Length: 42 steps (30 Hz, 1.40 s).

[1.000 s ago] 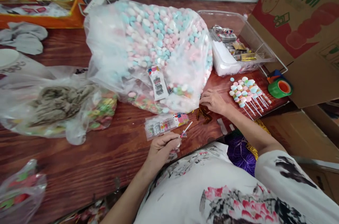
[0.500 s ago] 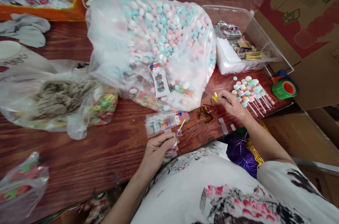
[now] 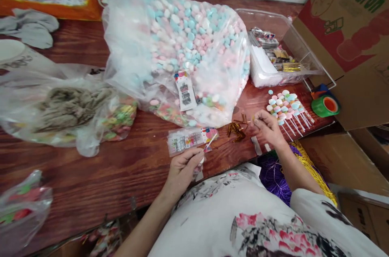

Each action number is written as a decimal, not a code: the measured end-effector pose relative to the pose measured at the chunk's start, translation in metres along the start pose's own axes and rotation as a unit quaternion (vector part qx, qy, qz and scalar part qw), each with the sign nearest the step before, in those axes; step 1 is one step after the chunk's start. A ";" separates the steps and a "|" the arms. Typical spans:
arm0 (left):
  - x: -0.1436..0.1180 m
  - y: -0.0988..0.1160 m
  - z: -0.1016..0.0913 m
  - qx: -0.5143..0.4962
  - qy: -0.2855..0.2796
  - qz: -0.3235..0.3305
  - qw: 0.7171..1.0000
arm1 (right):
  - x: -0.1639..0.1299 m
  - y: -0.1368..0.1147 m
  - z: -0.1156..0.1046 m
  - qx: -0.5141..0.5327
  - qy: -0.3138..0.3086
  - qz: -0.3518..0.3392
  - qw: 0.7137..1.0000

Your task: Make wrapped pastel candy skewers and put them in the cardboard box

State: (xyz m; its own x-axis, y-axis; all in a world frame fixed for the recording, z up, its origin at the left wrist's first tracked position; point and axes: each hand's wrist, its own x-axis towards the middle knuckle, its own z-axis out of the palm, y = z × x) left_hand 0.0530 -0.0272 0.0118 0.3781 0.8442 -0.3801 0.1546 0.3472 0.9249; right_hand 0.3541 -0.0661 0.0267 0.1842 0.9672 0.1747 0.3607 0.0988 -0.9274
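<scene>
**Lollipop in one hand, gold tie in the other**

The left hand (image 3: 182, 166) is closed in a pinch on a bagged lollipop (image 3: 209, 145), thumb and fingertips gripping it low down so the white stick points up and away toward the big bag of pastel candies (image 3: 179, 46). The candy head is hidden under the fingers. This lollipop sits in front of the big bag, close to the person's body, just beyond a flat packet of printed sleeves (image 3: 191, 140) that lies on the worktop (image 3: 106, 176).

The right hand (image 3: 269, 127) is in front of the bag's right corner, fingers drawn together on what looks like a single gold twist tie (image 3: 251, 120). It is too thin to make out clearly. A small heap of gold ties (image 3: 235, 129) lies between the two hands, below the bag's front edge.

By my reading, the step in hand is the closing one: sleeve on, tie taken, not yet wound on. The next move would call for bringing both hands together, laying the tie across the gathered sleeve at the stick, and twisting it while the left pinch stays firm.

Right of the bag lie the finished lollipops (image 3: 285, 107), sticks fanned toward the worktop's edge.
</scene>
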 end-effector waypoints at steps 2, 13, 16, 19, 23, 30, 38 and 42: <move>0.005 0.003 0.009 -0.006 0.006 0.010 1.000 | -0.009 -0.017 0.030 0.043 -0.027 0.004 0.999; 0.005 0.003 0.006 0.119 0.051 0.264 0.956 | -0.016 -0.036 0.142 -0.049 -0.008 -0.163 0.985; 0.001 0.002 0.001 0.117 0.042 0.265 0.956 | -0.015 -0.035 0.143 -0.079 0.000 -0.189 0.979; 0.003 -0.001 -0.002 0.077 0.050 0.244 0.965 | -0.015 -0.035 0.147 -0.121 -0.011 -0.241 0.963; 0.006 -0.005 -0.004 0.081 0.050 0.240 0.966 | -0.017 -0.031 0.152 -0.138 -0.027 -0.264 0.954; 0.005 -0.004 -0.003 0.090 0.078 0.248 0.962 | -0.023 -0.034 0.145 -0.073 -0.048 -0.148 0.985; 0.005 -0.010 0.006 0.074 0.065 0.268 0.958 | -0.029 -0.027 0.133 0.011 -0.076 -0.051 0.996; 0.004 -0.010 0.010 0.110 0.054 0.306 0.944 | -0.029 -0.027 0.131 0.000 -0.045 -0.103 0.994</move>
State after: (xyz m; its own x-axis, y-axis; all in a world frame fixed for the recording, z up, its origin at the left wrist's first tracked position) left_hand 0.0620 -0.0311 0.0006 0.3647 0.9000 0.2386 0.1276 -0.3021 0.9447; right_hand 0.2192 -0.0666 0.0029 0.0233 0.9437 0.3299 0.3823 0.2965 -0.8752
